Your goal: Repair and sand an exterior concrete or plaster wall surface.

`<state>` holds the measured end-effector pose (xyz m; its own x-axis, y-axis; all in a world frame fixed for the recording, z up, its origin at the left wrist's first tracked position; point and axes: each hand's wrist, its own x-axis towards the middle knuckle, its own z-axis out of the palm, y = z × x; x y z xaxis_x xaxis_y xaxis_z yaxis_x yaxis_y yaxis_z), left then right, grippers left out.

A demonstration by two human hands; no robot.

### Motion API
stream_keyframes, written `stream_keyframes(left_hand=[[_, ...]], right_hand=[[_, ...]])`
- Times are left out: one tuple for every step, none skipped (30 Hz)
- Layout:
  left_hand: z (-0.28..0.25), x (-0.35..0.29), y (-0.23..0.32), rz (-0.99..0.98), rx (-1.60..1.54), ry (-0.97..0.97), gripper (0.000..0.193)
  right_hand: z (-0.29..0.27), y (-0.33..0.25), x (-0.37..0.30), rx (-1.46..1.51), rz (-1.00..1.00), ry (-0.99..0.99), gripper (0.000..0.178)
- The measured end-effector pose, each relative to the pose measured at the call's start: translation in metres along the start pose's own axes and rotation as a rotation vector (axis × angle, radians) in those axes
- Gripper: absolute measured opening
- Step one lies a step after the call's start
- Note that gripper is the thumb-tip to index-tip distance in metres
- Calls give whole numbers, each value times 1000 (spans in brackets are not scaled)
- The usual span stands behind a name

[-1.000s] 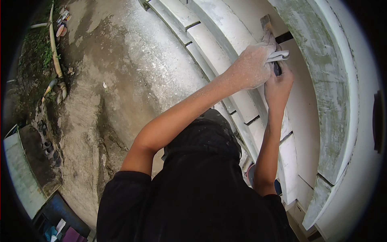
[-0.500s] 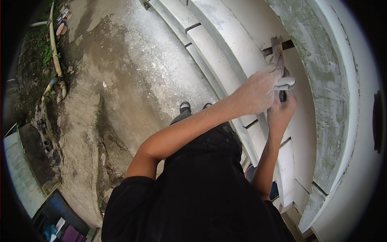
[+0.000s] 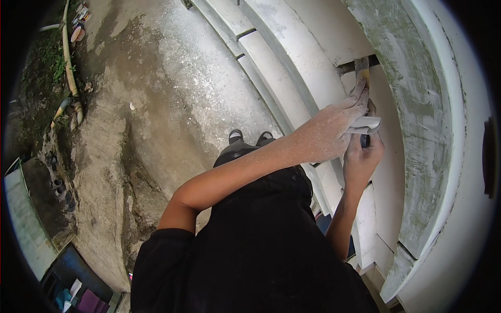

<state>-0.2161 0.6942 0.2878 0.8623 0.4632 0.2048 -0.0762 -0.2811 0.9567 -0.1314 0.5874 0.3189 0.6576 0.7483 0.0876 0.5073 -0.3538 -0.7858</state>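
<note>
My dusty left hand (image 3: 334, 128) reaches across from the left, its fingers laid along the blade of a putty knife (image 3: 361, 68). Tucked in the same hand is a folded whitish sheet (image 3: 367, 124), possibly sandpaper. Below it, my right hand (image 3: 364, 159) is closed around the knife's dark handle end. The blade tip lies over a dark slot (image 3: 347, 67) in the white wall panel (image 3: 308, 47). Part of the handle is hidden behind the left hand and the sheet.
Right of my hands runs a curved, grey-green streaked band (image 3: 417, 104) with a white edge. Stepped white ledges (image 3: 271, 62) lie left of the hands. Rough, stained concrete ground (image 3: 162, 99) extends further left, with a pipe (image 3: 68, 57) beside plants.
Both hands and the putty knife have shifted toward me, and the blade tip has drawn back from beyond the slot to over it. Both my shoes now show more fully.
</note>
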Motion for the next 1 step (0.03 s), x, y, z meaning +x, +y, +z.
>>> stream_keyframes(left_hand=[[-12,12,-2,-145,-45,-201,69]], right_hand=[[6,2,6,-40,-13,30,42]])
